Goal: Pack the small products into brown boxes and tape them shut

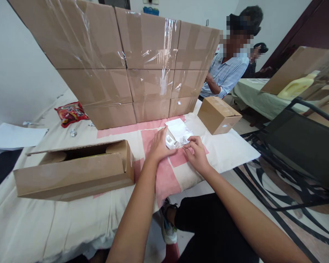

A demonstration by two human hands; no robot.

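Note:
My left hand (159, 144) is curled round a small white box-like object (171, 141) with its thumb along the near side. Its exact kind is too small to tell. Close by on the right, my right hand (196, 153) has thumb and forefinger pinched together at the object's edge; what lies between them is hidden. Crumpled whitish scraps (184, 140) lie just beyond the right fingertips. Behind both hands a white sheet of paper (178, 126) rests on the pink and cream cloth (167, 182).
An open cardboard box (76, 171) stands at left. Taped cartons (150, 58) form a wall behind. A closed carton (218, 115) sits at right, and a red packet (71, 113) lies far left. A person (224, 69) is beyond; a folding chair (301, 146) stands right.

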